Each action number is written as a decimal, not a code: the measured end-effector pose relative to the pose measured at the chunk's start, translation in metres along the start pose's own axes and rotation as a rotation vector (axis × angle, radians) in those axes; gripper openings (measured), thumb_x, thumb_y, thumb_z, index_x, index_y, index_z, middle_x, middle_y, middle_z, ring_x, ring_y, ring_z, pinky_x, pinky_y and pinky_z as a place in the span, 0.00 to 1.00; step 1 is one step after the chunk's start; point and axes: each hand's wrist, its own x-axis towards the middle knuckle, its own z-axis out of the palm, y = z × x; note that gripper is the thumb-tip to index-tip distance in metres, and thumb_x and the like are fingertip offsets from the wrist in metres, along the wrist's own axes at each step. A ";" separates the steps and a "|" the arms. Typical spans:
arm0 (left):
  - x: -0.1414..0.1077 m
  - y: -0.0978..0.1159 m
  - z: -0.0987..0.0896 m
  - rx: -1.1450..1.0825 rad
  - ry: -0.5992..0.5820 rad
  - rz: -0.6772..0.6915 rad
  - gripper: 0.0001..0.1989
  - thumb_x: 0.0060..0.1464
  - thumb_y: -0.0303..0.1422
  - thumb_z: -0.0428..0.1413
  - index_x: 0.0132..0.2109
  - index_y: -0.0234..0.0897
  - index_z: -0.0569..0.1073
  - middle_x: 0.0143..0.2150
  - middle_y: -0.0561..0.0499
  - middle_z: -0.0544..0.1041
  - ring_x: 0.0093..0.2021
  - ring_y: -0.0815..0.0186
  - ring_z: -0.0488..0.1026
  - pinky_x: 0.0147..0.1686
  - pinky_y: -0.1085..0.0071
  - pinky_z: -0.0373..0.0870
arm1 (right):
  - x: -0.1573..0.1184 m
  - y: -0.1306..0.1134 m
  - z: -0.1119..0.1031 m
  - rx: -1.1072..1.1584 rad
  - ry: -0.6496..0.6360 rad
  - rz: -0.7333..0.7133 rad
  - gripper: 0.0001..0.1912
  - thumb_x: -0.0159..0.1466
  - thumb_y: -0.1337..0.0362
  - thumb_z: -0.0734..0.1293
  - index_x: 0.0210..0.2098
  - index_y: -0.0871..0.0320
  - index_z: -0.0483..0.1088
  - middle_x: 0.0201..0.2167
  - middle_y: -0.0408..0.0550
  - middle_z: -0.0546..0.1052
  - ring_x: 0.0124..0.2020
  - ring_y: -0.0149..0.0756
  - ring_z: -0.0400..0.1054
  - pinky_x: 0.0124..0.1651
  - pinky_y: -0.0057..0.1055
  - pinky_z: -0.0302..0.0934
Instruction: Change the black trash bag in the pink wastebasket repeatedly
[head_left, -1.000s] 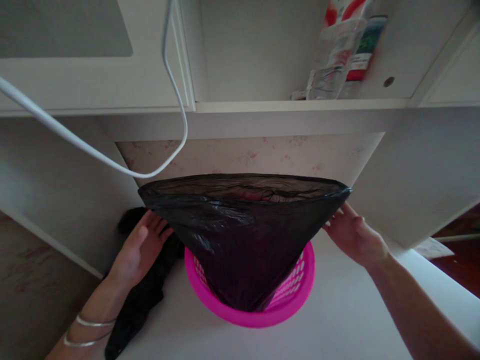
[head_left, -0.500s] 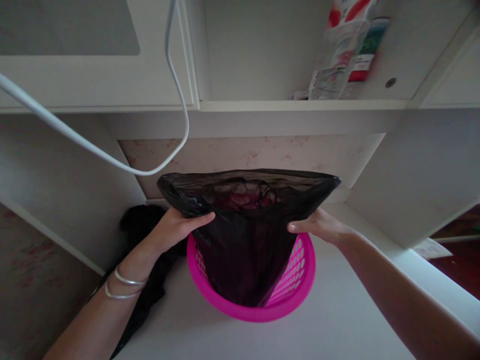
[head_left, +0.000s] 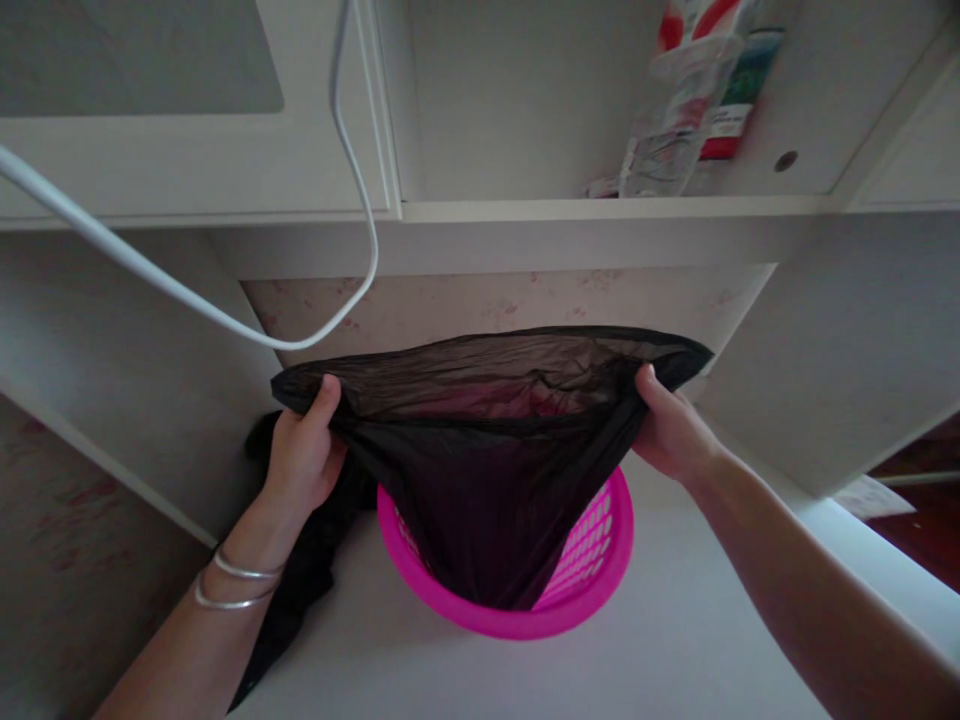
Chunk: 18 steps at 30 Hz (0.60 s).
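Observation:
A thin black garbage bag (head_left: 487,500) is stretched wide between my two hands, its mouth facing up. Its lower part hangs down inside a bright pink plastic basket (head_left: 517,625) with perforated sides, which stands on the white surface. My left hand (head_left: 304,455) pinches the bag's left rim, thumb on top. On the opposite side, my right hand (head_left: 675,425) grips the right rim in the same way. Pink shows faintly through the bag's sheer upper layer. The fingers under the rim are partly hidden by the plastic.
A crumpled black bundle (head_left: 307,570) lies left of the basket, partly behind my left arm. Above, a white cable (head_left: 225,320) loops down in front of the cabinet. On the shelf (head_left: 600,210) stand a clear plastic container (head_left: 667,150) and a green-and-red package (head_left: 739,100).
My hands have moved apart and slightly up along the rim, pulling the bag's mouth wider. The basket has stayed in about the same place.

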 end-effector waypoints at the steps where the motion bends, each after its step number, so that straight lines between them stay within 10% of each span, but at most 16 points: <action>1: -0.001 -0.001 -0.004 0.007 -0.032 0.011 0.21 0.46 0.49 0.71 0.43 0.42 0.81 0.44 0.48 0.86 0.54 0.49 0.80 0.55 0.55 0.81 | -0.001 0.000 -0.004 -0.049 -0.105 0.005 0.32 0.51 0.39 0.79 0.50 0.49 0.78 0.50 0.50 0.84 0.58 0.56 0.76 0.61 0.54 0.71; 4: -0.005 -0.006 -0.023 0.108 -0.223 -0.045 0.31 0.31 0.53 0.76 0.41 0.41 0.82 0.44 0.45 0.86 0.48 0.48 0.82 0.50 0.54 0.83 | -0.005 -0.003 -0.015 -0.388 -0.347 -0.015 0.41 0.44 0.49 0.85 0.55 0.51 0.77 0.55 0.53 0.82 0.61 0.60 0.72 0.66 0.58 0.65; 7: -0.003 -0.007 -0.040 0.278 -0.317 -0.105 0.28 0.24 0.38 0.80 0.38 0.36 0.83 0.39 0.44 0.86 0.38 0.52 0.83 0.47 0.56 0.84 | -0.005 -0.007 -0.025 -0.666 -0.210 -0.081 0.33 0.43 0.55 0.85 0.49 0.52 0.81 0.55 0.52 0.82 0.60 0.61 0.73 0.71 0.60 0.58; 14: 0.006 -0.004 -0.030 0.155 0.044 0.017 0.25 0.30 0.47 0.77 0.34 0.39 0.81 0.34 0.52 0.86 0.41 0.55 0.84 0.54 0.55 0.80 | -0.002 0.006 -0.036 -0.284 0.171 -0.144 0.23 0.50 0.50 0.82 0.43 0.48 0.80 0.48 0.45 0.85 0.53 0.52 0.79 0.65 0.53 0.67; 18: 0.000 -0.007 -0.028 0.221 -0.053 0.038 0.25 0.37 0.58 0.71 0.31 0.43 0.79 0.29 0.51 0.84 0.37 0.53 0.84 0.46 0.55 0.83 | -0.006 0.011 -0.035 -0.239 -0.019 -0.099 0.27 0.49 0.44 0.81 0.42 0.52 0.80 0.40 0.49 0.86 0.48 0.53 0.81 0.55 0.50 0.75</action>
